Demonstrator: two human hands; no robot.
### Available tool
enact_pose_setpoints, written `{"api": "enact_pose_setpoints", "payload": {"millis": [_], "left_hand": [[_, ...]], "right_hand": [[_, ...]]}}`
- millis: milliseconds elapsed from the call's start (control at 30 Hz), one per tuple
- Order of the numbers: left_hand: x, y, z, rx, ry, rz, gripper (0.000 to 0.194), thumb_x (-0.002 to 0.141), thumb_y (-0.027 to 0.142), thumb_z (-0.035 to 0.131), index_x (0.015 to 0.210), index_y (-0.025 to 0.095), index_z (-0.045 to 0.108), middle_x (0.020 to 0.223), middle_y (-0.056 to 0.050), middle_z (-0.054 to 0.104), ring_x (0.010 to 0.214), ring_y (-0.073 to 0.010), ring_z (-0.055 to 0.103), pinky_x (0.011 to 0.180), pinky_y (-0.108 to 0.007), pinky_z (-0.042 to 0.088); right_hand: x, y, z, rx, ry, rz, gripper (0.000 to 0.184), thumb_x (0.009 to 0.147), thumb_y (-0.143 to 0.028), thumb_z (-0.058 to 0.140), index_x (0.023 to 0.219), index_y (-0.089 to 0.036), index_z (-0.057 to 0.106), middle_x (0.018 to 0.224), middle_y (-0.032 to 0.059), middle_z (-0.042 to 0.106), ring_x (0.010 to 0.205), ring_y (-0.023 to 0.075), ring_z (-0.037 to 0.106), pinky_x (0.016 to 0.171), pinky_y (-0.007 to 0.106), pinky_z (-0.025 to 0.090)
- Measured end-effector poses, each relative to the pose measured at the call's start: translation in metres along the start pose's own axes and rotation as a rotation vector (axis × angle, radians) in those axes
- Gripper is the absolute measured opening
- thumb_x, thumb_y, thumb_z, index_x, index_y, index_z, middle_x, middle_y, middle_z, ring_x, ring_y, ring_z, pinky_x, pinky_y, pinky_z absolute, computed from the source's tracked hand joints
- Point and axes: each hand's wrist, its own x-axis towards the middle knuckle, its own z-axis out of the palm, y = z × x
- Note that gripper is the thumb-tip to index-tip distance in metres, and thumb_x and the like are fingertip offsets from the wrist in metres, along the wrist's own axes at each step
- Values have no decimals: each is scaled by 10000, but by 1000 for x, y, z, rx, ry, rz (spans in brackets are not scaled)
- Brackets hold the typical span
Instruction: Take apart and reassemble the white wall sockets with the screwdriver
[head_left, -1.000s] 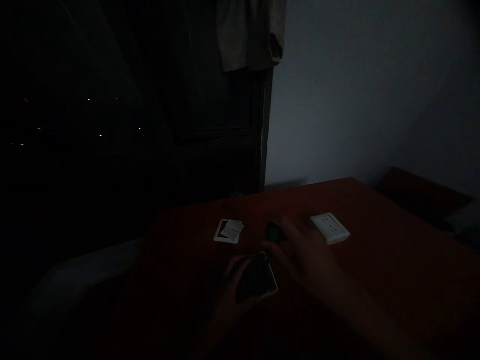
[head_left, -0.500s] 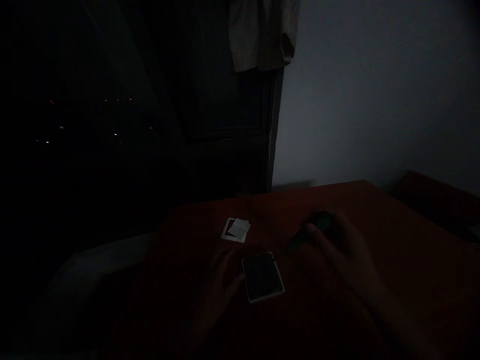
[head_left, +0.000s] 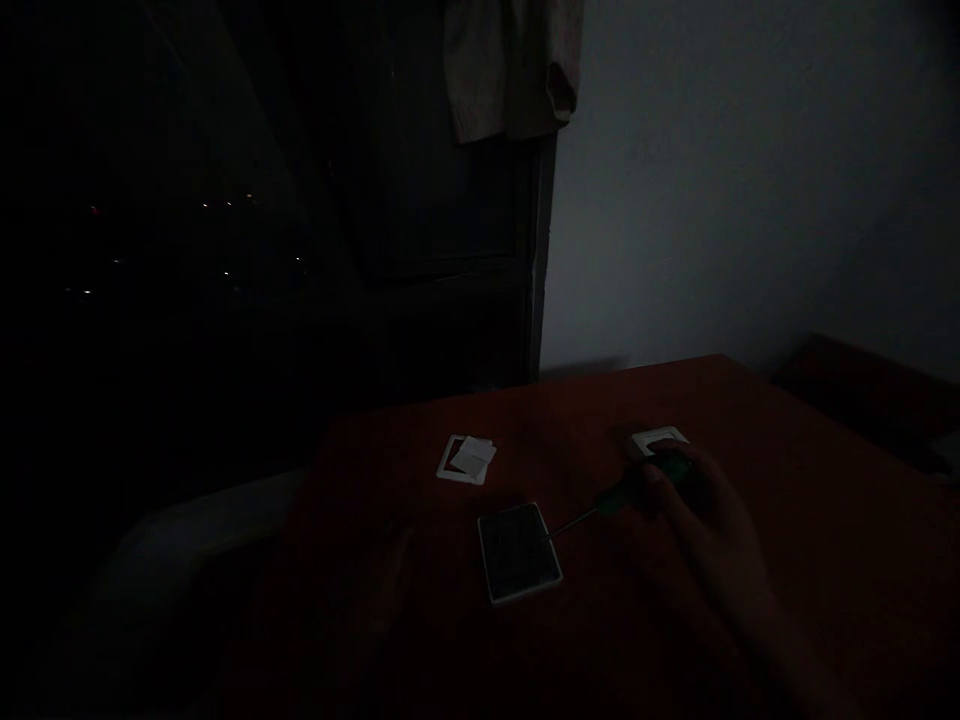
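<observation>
Right hand point(head_left: 709, 520): fingers wrapped around the green handle of a screwdriver point(head_left: 611, 498), shaft angled down-left to the right edge of the dark square panel point(head_left: 519, 553). Tip contact: can't tell. Panel lies dark face up on the worktop point(head_left: 585, 410), in front of the person, between the hands. Left hand point(head_left: 386, 570) is left of the panel, apart from it; too dark to tell whether its fingers are loose or curled.

Progress, my read: partway. Done: a white frame point(head_left: 450, 477) lies separate beyond the panel, white flat pieces point(head_left: 474, 456) across it. Left: panel looks whole, pale rim on, nothing visibly parted. White plate point(head_left: 651, 437) behind the right hand, partly hidden, apparently untouched; its condition unclear.
</observation>
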Motion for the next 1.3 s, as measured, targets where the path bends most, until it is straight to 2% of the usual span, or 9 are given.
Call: {"api": "enact_pose_setpoints", "payload": {"millis": [167,300,400,500,600,767,967,1167,1300], "left_hand": [[-2,-2,6,-24,57,33,367,929,137,336,1179,176,602,1265,-110,592,1136,-223,584,974,-367,443],[-5,5,2,-192,151,119,318,892,154,385,1060,209,650,1105,-68,645,1016,-202,621,920,-352,482],[-10,17,-6,-374,172,218,287,875,187,417,985,258,672,1069,-30,648,984,-190,630,894,-339,502],[-16,34,-15,-488,172,253,230,869,220,462,940,275,673,1082,-14,651,1011,-200,620,901,-347,499],[-17,51,-23,-558,149,288,174,887,220,465,912,252,634,946,-8,667,888,-175,633,811,-299,513],[-13,65,-27,-475,129,343,133,880,183,488,833,229,604,879,-1,644,811,-161,614,753,-271,488],[-9,69,-26,-434,87,331,133,880,203,522,853,231,649,918,-10,663,864,-172,627,804,-291,494],[-6,68,-29,-441,81,407,240,883,159,470,939,253,683,968,-11,658,898,-155,627,812,-260,499],[-5,67,-29,-431,70,428,283,869,127,456,967,256,689,990,-19,654,894,-160,635,798,-262,512]], "right_hand": [[-2,5,1,-28,-15,9,371,811,-510,589,1048,-226,567,895,45,642,722,196,621,601,308,514],[-3,7,3,-23,-33,-12,358,833,-502,572,1068,-232,559,853,25,622,696,187,605,633,326,508],[-4,7,3,1,-64,0,370,839,-501,569,1098,-237,543,855,23,614,673,182,597,619,326,504],[-5,7,4,0,-75,-8,362,843,-489,570,1102,-238,540,860,22,610,693,185,599,645,332,503],[-6,7,4,-13,-77,-18,345,845,-485,568,1086,-238,546,883,26,612,716,188,597,675,341,500],[-7,8,4,-4,-87,-2,353,844,-485,572,1086,-229,546,913,48,622,808,221,610,675,344,504],[-7,7,5,-19,-78,-14,359,837,-485,587,1097,-241,549,871,21,618,744,194,603,675,331,507],[-7,5,4,-32,-75,-17,363,837,-485,584,1108,-245,555,953,36,632,810,211,618,707,342,515],[-8,3,4,-15,-90,-20,362,839,-480,578,1108,-240,549,923,39,642,763,204,620,674,342,521]]}}
